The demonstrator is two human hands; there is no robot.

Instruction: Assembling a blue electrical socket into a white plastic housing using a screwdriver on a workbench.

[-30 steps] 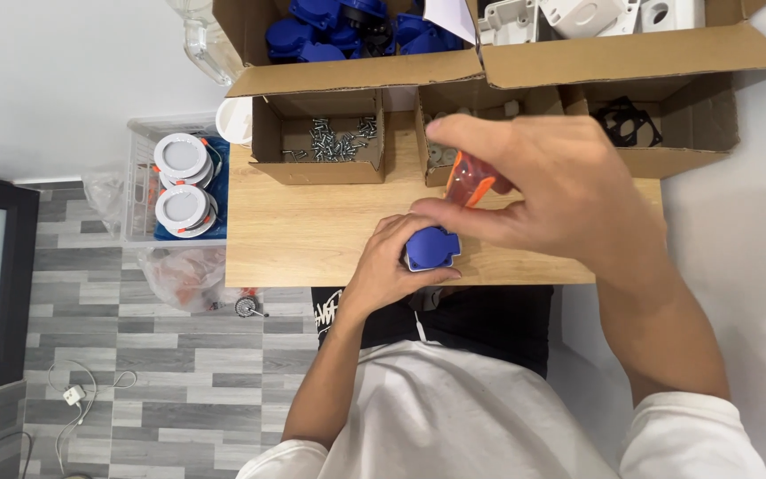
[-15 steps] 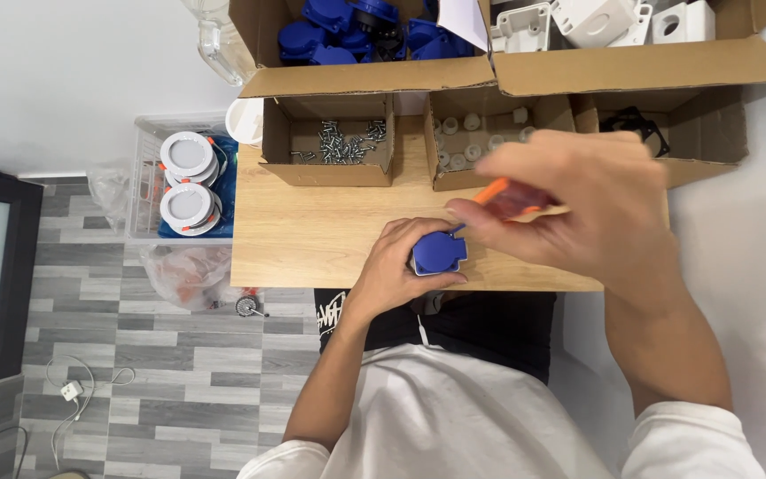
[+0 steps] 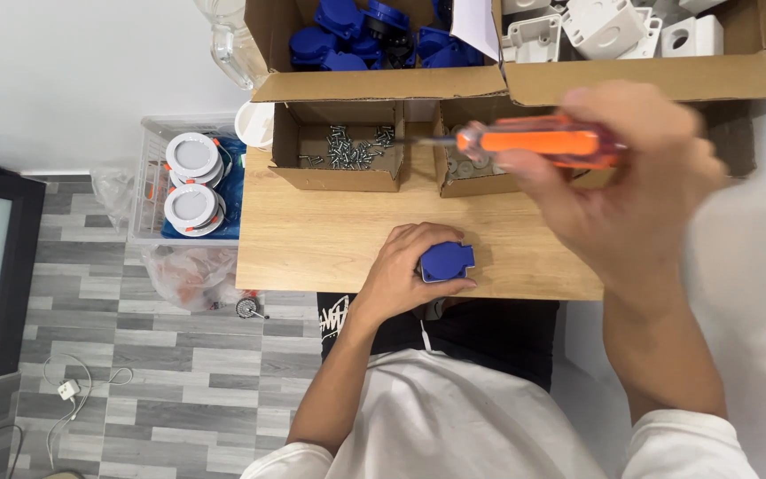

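My left hand (image 3: 405, 266) grips a blue plastic socket part (image 3: 446, 263) at the near edge of the wooden table (image 3: 312, 239). My right hand (image 3: 622, 186) is raised above the table and holds an orange-handled screwdriver (image 3: 534, 142) level, its metal tip pointing left toward a small cardboard box of screws (image 3: 339, 158). The screwdriver is well clear of the blue part.
A second small box (image 3: 472, 168) holds round parts. Behind stand a large carton of blue parts (image 3: 374, 40) and one of white housings (image 3: 613, 27). A clear bin with round white lamps (image 3: 190, 182) sits left of the table, a plastic bag (image 3: 190, 273) below it.
My right hand has lifted the screwdriver off the blue part and swung it up and right, turning it level. My left hand stays on the blue part.
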